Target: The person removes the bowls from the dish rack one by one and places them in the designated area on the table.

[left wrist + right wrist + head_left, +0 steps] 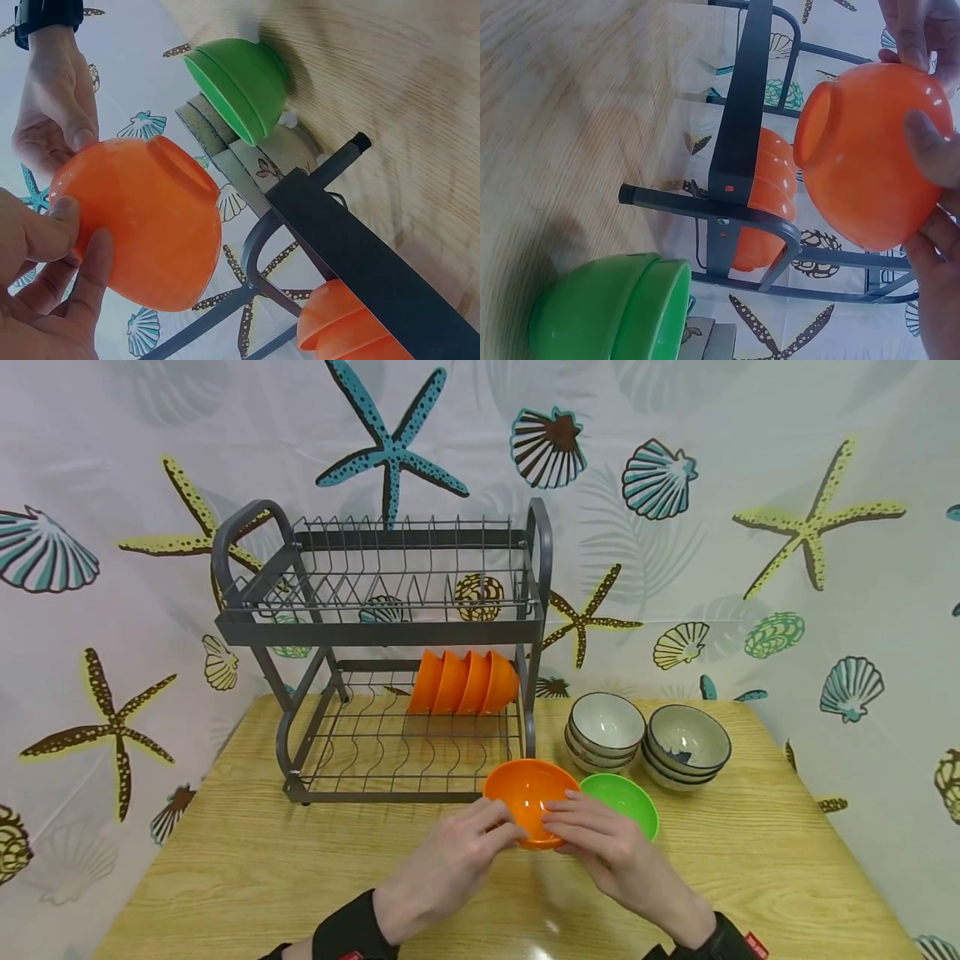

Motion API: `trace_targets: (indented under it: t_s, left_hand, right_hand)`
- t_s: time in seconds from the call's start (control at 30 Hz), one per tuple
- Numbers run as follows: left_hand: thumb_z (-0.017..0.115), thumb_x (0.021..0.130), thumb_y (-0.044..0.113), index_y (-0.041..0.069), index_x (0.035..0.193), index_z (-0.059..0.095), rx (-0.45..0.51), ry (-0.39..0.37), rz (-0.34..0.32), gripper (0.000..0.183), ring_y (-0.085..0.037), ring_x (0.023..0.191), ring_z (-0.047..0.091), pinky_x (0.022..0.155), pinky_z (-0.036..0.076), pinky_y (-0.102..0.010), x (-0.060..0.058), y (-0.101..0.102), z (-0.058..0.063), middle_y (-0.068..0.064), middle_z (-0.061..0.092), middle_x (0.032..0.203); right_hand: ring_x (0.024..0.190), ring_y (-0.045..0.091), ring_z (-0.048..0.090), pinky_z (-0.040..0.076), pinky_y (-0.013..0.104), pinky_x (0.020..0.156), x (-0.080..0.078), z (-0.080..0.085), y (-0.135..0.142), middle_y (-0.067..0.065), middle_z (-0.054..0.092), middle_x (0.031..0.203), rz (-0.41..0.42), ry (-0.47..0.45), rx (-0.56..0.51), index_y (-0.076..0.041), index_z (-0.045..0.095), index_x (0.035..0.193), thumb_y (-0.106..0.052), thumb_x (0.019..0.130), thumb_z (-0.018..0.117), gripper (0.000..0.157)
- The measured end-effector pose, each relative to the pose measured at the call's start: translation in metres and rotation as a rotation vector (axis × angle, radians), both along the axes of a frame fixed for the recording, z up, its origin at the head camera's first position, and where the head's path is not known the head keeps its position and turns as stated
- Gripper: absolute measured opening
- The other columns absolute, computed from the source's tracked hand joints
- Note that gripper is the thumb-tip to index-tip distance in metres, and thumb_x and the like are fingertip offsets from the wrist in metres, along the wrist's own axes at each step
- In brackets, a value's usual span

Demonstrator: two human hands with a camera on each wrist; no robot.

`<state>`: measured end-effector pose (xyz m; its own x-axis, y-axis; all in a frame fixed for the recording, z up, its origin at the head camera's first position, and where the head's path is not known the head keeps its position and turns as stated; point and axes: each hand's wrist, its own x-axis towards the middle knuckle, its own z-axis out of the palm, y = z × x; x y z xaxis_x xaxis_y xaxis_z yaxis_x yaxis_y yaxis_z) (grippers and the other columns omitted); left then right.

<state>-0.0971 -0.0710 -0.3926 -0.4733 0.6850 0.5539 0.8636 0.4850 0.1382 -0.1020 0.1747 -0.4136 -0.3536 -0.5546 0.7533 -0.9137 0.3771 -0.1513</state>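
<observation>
An orange bowl (pixel 525 793) is held up over the table in front of the dish rack, its hollow facing me. My left hand (pixel 457 856) pinches its left lower rim between thumb and fingers. On the other side my right hand (pixel 611 852) grips the rim, fingers inside and thumb beneath. Both wrist views show the bowl's outside and foot ring, with the left hand (pixel 56 277) and right hand (pixel 934 195) at its rim. Just behind the right hand stand nested green bowls (pixel 626 806). Several orange bowls (pixel 461 683) stand on edge in the rack's lower tier.
A dark two-tier dish rack (pixel 382 633) stands at the back of the wooden table (pixel 225 877). To its right are two stacks of patterned ceramic bowls, one nearer the rack (pixel 606 727) and another farther right (pixel 688 743). A sea-print cloth (pixel 480 410) hangs behind.
</observation>
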Motion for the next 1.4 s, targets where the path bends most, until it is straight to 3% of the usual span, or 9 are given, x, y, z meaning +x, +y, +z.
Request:
trace_targets:
  t_s: [0.2, 0.3, 0.43, 0.53, 0.73, 0.97, 1.2, 1.4]
  left_hand:
    - [0.077, 0.086, 0.003, 0.015, 0.105, 0.074, -0.017, 0.015, -0.031, 0.022, -0.007, 0.09, 0.059, 0.077, 0.051, -0.008, 0.001, 0.003, 0.0, 0.005, 0.063, 0.1]
    - [0.076, 0.088, 0.006, 0.015, 0.112, 0.074, -0.034, 0.026, -0.039, 0.026, -0.006, 0.096, 0.061, 0.082, 0.052, -0.01, 0.001, 0.004, -0.001, 0.005, 0.065, 0.105]
    - [0.075, 0.09, 0.013, 0.013, 0.131, 0.065, -0.046, 0.016, -0.064, 0.042, -0.014, 0.123, 0.061, 0.103, 0.053, -0.024, 0.001, 0.003, -0.005, 0.0, 0.064, 0.131]
    - [0.075, 0.091, 0.017, 0.011, 0.145, 0.052, -0.04, -0.017, -0.075, 0.059, -0.022, 0.144, 0.047, 0.115, 0.046, -0.035, 0.0, 0.0, -0.01, -0.007, 0.051, 0.152]
    - [0.075, 0.091, 0.017, 0.013, 0.154, 0.038, -0.011, -0.132, 0.016, 0.073, -0.026, 0.155, 0.028, 0.123, 0.036, -0.044, -0.007, -0.011, -0.02, -0.005, 0.03, 0.166]
    - [0.075, 0.091, 0.015, 0.011, 0.15, 0.045, -0.005, -0.177, 0.124, 0.067, -0.029, 0.153, 0.031, 0.121, 0.037, -0.049, -0.016, -0.023, -0.029, -0.006, 0.034, 0.164]
    - [0.076, 0.09, 0.015, 0.01, 0.147, 0.049, -0.022, -0.193, 0.202, 0.062, -0.031, 0.152, 0.034, 0.121, 0.037, -0.052, -0.025, -0.03, -0.037, -0.009, 0.038, 0.162]
    - [0.079, 0.086, 0.011, 0.009, 0.143, 0.052, -0.002, -0.176, 0.228, 0.063, -0.034, 0.15, 0.036, 0.119, 0.037, -0.055, -0.03, -0.034, -0.041, -0.011, 0.042, 0.159]
  right_hand:
    - [0.096, 0.023, 0.073, 0.043, 0.018, 0.113, 0.003, -0.001, 0.007, 0.008, 0.077, 0.105, -0.02, 0.017, 0.051, -0.005, 0.077, 0.104, -0.023, 0.106, 0.048, 0.034]
    - [0.096, 0.024, 0.073, 0.046, 0.02, 0.112, 0.002, -0.001, 0.012, 0.009, 0.077, 0.105, -0.021, 0.043, 0.068, -0.005, 0.077, 0.104, -0.022, 0.107, 0.045, 0.036]
    - [0.095, 0.024, 0.074, 0.049, 0.019, 0.107, 0.004, 0.0, 0.023, 0.008, 0.078, 0.105, -0.074, 0.06, 0.09, -0.006, 0.078, 0.104, -0.018, 0.11, 0.036, 0.044]
    - [0.094, 0.025, 0.074, 0.048, 0.015, 0.106, 0.007, 0.001, 0.034, 0.007, 0.078, 0.105, -0.132, 0.05, 0.097, -0.007, 0.078, 0.104, -0.017, 0.11, 0.029, 0.05]
    - [0.106, 0.016, 0.07, 0.038, 0.007, 0.111, 0.013, -0.001, 0.061, 0.009, 0.078, 0.105, -0.229, 0.016, 0.1, -0.005, 0.078, 0.103, -0.024, 0.111, 0.027, 0.055]
    - [0.13, -0.008, 0.052, 0.036, 0.005, 0.111, 0.012, -0.006, 0.092, 0.009, 0.078, 0.103, -0.278, 0.035, 0.046, -0.002, 0.077, 0.103, -0.027, 0.111, 0.033, 0.051]
    - [0.134, -0.013, 0.046, 0.033, 0.003, 0.111, 0.013, -0.016, 0.119, 0.005, 0.078, 0.104, -0.342, 0.05, 0.027, 0.0, 0.077, 0.101, -0.032, 0.11, 0.035, 0.053]
    - [0.132, -0.017, 0.045, 0.032, 0.0, 0.108, 0.017, -0.02, 0.136, 0.0, 0.077, 0.108, -0.405, 0.034, 0.023, 0.001, 0.077, 0.1, -0.036, 0.109, 0.033, 0.058]
